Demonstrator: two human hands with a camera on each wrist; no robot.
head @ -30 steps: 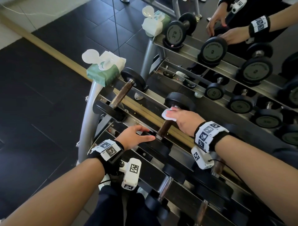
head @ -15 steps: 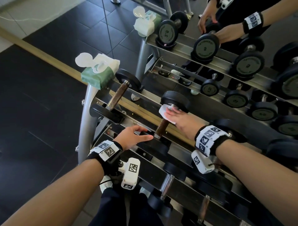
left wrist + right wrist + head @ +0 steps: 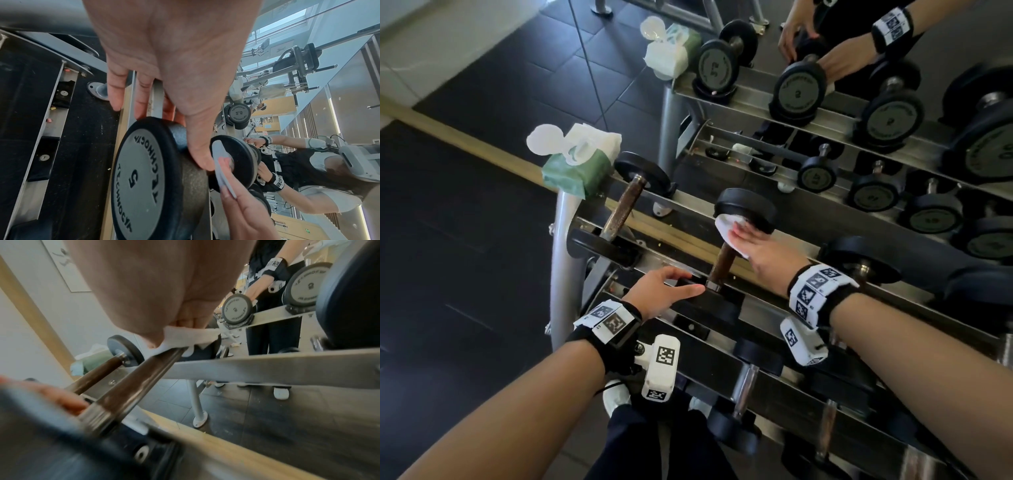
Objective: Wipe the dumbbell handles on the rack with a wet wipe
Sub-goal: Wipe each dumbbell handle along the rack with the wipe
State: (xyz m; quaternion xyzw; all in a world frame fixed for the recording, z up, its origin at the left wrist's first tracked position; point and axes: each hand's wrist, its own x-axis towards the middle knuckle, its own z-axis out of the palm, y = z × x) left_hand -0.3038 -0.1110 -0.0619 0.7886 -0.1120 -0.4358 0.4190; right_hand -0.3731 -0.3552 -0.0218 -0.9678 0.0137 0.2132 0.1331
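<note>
Since a second ago the right hand (image 3: 763, 255) has slid the wet wipe (image 3: 726, 229) up the handle (image 3: 722, 262), from about its middle to the far end, just under the far weight (image 3: 746, 207) of the dumbbell; the left hand (image 3: 659, 291) has stayed on the near weight (image 3: 144, 178). That dumbbell lies across the top rails of the rack (image 3: 681, 245), second from the rack's left post. Its handle is a dark, brownish, rusty-looking bar with a bright steel collar at the near end, and its bare lower stretch shows below the wipe. The wipe is white and folded, wrapped around the top of the bar; the right wrist view shows the fingers (image 3: 185, 321) curled over it, clamping it against the metal. The left hand lies over the rim of the near weight, a black disc with a grey face marked 5, thumb along one side and fingers reaching over the rail behind it, so it holds the weight loosely rather than in a tight fist. A green pack of wipes (image 3: 577, 164) with its lid flipped open sits on the rack's left end, beside the first dumbbell (image 3: 625, 205). Beyond the rack a mirror (image 3: 859, 102) repeats the scene.
</note>
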